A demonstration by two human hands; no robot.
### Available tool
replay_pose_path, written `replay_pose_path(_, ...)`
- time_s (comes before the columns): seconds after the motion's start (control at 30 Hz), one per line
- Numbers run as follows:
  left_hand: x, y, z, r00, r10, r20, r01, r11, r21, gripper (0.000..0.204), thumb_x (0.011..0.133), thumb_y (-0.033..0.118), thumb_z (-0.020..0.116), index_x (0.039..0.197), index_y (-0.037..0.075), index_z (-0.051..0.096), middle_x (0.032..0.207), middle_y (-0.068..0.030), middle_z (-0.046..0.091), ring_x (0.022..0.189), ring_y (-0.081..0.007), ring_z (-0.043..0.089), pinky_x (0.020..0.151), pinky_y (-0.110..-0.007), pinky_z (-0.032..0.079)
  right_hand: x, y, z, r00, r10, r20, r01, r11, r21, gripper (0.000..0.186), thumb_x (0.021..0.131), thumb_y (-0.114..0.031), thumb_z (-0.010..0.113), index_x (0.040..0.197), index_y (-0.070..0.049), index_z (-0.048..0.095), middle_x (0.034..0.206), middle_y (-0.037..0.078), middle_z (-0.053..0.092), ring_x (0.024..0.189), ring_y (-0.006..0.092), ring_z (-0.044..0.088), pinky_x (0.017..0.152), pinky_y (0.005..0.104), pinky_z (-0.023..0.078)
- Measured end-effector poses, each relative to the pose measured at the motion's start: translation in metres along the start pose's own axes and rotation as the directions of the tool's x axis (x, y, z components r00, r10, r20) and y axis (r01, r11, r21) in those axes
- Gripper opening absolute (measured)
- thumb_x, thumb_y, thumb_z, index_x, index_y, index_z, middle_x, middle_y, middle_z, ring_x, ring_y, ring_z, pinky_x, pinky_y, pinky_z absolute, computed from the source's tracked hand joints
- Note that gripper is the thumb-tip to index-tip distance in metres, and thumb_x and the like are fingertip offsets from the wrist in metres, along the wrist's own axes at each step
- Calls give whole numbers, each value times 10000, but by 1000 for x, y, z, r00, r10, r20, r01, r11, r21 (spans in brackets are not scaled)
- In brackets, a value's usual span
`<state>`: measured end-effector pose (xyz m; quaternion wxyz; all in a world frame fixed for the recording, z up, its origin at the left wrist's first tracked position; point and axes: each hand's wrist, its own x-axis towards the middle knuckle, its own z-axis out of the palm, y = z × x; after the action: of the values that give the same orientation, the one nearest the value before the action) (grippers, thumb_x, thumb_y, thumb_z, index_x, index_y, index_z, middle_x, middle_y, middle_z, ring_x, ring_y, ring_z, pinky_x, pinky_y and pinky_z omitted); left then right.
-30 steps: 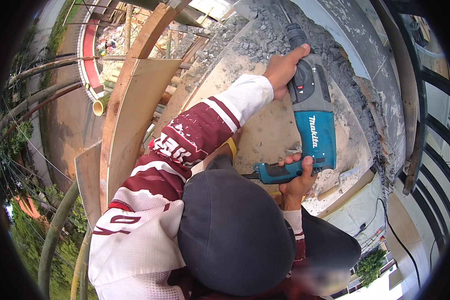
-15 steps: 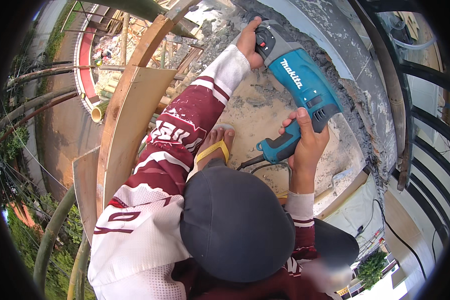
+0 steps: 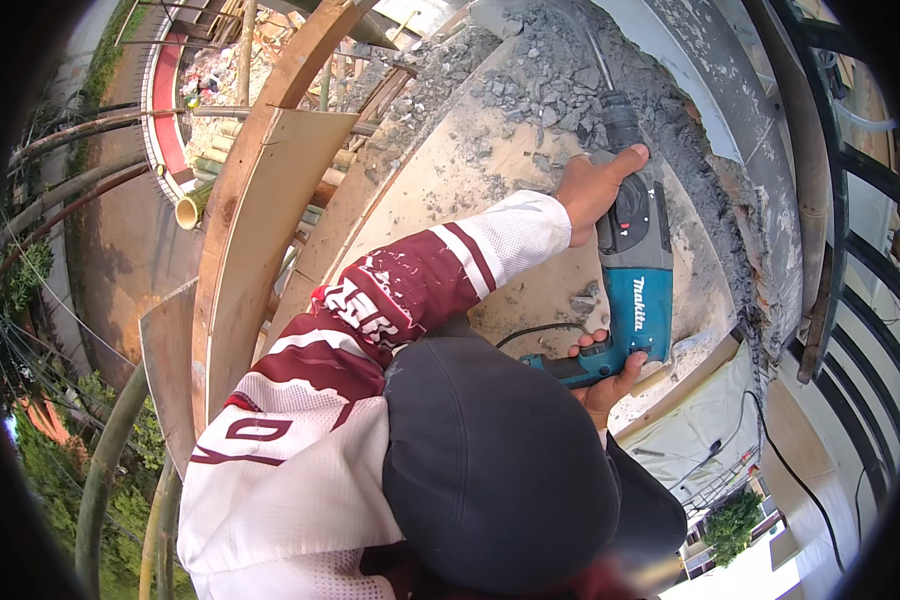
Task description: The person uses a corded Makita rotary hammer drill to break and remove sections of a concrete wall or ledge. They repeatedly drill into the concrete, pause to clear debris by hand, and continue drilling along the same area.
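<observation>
A teal-and-black rotary hammer (image 3: 638, 305) is held in both my hands over the dusty, rubble-strewn floor. My left hand (image 3: 598, 192) wraps round its dark front end, just behind the chuck (image 3: 620, 118). Closed round the rear handle (image 3: 580, 368) is my right hand (image 3: 615, 388), fingers on one side and thumb on the other. A long thin bit (image 3: 602, 62) points away from me into broken grey concrete (image 3: 555, 85) at the foot of the wall; whether its tip touches is hard to make out. A black cord (image 3: 540, 330) curves from near the handle.
A rough, chipped wall edge (image 3: 720, 170) runs along the right, with dark metal railings (image 3: 865, 170) beyond. On the left stand a curved wooden board (image 3: 270, 190) and bamboo poles (image 3: 120, 450) above a lower street. A dark rounded fabric dome (image 3: 500, 450) blocks the lower middle.
The rotary hammer has swung more upright, its front end moving right and nearer. My left hand moved with it; my right hand dropped lower. The bit and more rubble now show.
</observation>
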<state>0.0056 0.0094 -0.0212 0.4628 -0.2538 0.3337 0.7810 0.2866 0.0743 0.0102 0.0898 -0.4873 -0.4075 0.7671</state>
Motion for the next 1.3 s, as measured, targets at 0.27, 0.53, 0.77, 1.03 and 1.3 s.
replay_pose_path(0.27, 18, 12, 2, 1000, -16, 4, 16, 1000, 12, 470, 935, 329, 731, 1130, -82, 613, 959, -130, 714, 698, -214, 717, 658, -402, 629, 3, 22, 47, 983, -79, -163, 84, 996, 22, 677, 890, -729, 604, 987, -60, 580, 849, 46, 607, 770, 213, 623, 693, 400, 561)
replay_pose_path(0.53, 30, 14, 19, 996, 13, -83, -11, 1000, 15, 510, 929, 371, 739, 1148, -76, 626, 991, -126, 712, 810, -216, 714, 776, -431, 601, 29, -15, 40, 994, -35, -107, 37, 999, 15, 581, 973, -611, 559, 1105, -45, 560, 863, 66, 590, 758, 227, 620, 673, 438, 567)
replay_pose_path(0.77, 45, 11, 27, 999, -3, -50, -3, 994, -107, 592, 947, 384, 716, 1262, -87, 545, 1098, -135, 687, 903, -226, 704, 840, -443, 589, 35, -49, 34, 991, -94, -100, 83, 991, -108, 550, 984, -588, 576, 1092, -49, 559, 818, 46, 616, 727, 203, 636, 640, 407, 572)
replay_pose_path(1.03, 40, 20, 32, 997, 2, 82, 15, 978, -209, 477, 993, 400, 654, 1244, -1, 587, 1120, -131, 704, 993, -238, 705, 944, -435, 569, 23, -80, 57, 974, -182, -135, 147, 961, -236, 497, 988, -499, 621, 1090, -17, 552, 812, 71, 620, 686, 204, 650, 601, 391, 592)
replay_pose_path(1.3, 27, 57, 7, 969, 11, 247, 33, 985, -172, 397, 990, 413, 641, 1102, 34, 681, 1035, -142, 752, 919, -275, 734, 954, -462, 568, -12, -62, 104, 939, -341, -52, 309, 898, -314, 417, 958, -292, 697, 1148, 56, 567, 854, 145, 665, 693, 212, 677, 588, 346, 596)
